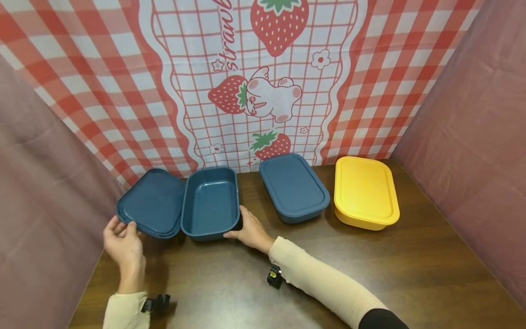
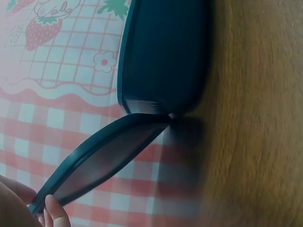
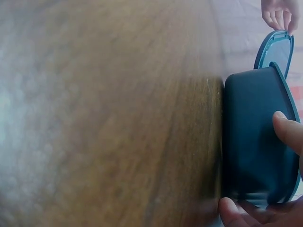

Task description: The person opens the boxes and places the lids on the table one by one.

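Observation:
My left hand (image 1: 125, 244) pinches the outer edge of a dark blue lid (image 1: 154, 201), thumb on one face and fingers on the other. In the left wrist view the lid (image 2: 104, 161) slants, its outer end raised and its inner end against the container (image 2: 165, 52). That dark blue rectangular food container (image 1: 211, 208) sits uncovered on the table, with nothing inside. My right hand (image 1: 249, 230) grips its near right corner. The right wrist view shows the thumb (image 3: 286, 130) along the near wall and the fingers (image 3: 246, 215) round the side.
To the right, a second blue container (image 1: 293, 187) and a yellow container (image 1: 365, 192) stand with their lids on. A strawberry-print cloth (image 1: 263, 91) hangs behind the wooden table (image 1: 213, 283). Pink drapes (image 1: 472, 114) hang at both sides.

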### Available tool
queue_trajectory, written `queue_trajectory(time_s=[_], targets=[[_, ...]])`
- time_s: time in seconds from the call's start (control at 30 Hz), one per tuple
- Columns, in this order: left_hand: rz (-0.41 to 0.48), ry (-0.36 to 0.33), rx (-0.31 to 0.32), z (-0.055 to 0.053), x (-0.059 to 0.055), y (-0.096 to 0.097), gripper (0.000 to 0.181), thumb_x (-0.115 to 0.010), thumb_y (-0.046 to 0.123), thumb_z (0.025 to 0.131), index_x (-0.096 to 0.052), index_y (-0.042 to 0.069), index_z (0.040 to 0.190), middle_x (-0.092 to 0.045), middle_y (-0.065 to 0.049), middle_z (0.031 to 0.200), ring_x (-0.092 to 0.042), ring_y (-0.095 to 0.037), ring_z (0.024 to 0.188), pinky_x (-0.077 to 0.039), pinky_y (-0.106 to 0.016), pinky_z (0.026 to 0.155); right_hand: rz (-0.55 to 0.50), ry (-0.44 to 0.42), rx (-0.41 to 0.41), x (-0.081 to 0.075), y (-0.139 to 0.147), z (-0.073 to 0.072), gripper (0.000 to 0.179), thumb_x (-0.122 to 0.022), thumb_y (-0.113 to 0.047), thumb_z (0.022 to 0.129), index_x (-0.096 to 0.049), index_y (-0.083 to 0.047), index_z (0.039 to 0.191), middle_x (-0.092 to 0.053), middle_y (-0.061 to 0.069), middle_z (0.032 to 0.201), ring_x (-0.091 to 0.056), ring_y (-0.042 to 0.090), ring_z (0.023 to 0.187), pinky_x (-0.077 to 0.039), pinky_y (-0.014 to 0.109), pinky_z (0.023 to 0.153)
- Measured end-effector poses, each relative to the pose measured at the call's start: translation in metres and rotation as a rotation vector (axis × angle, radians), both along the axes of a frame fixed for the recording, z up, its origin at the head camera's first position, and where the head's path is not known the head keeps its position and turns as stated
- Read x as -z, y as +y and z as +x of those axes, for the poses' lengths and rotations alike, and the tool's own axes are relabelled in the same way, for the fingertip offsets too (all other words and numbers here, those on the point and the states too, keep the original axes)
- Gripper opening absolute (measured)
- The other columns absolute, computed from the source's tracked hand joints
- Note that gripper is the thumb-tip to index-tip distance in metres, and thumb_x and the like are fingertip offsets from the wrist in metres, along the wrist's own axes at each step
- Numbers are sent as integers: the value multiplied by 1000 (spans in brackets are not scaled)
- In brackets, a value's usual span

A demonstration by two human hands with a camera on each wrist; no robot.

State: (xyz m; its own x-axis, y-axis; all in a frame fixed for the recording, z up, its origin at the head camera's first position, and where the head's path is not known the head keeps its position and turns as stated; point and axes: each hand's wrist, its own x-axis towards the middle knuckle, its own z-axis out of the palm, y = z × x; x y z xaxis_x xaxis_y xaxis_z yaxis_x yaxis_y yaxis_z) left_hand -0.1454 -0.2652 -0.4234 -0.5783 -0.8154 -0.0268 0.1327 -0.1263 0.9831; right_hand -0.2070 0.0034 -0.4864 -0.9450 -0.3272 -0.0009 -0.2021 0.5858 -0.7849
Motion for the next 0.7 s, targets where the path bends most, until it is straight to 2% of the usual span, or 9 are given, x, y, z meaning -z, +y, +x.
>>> queue_trajectory(time_s=[0.2,0.5,0.7], targets=[[23,-69,17,3,1,-6,56,-54,-9,89,-41,3,142,-45,3,98,-48,-4,77,-46,-9,57,4,0,0,0,0,0,98,-82,-39,76,-29,-3,150,-40,19,151,-41,36,138,-37,48,111],[-9,-228,123,9,1,-16,68,-50,-8,91,-24,7,152,-39,2,98,-46,-3,79,-47,-7,59,4,8,2,1,-1,-2,96,-83,-38,75,-31,-4,149,-43,18,149,-43,35,137,-38,48,111],[-6,-283,151,10,4,-20,69,-50,-7,90,-21,7,151,-39,3,99,-45,-4,84,-49,-9,61,4,11,3,2,0,-2,97,-83,-38,75,-31,-3,149,-42,19,149,-43,35,137,-38,48,111]])
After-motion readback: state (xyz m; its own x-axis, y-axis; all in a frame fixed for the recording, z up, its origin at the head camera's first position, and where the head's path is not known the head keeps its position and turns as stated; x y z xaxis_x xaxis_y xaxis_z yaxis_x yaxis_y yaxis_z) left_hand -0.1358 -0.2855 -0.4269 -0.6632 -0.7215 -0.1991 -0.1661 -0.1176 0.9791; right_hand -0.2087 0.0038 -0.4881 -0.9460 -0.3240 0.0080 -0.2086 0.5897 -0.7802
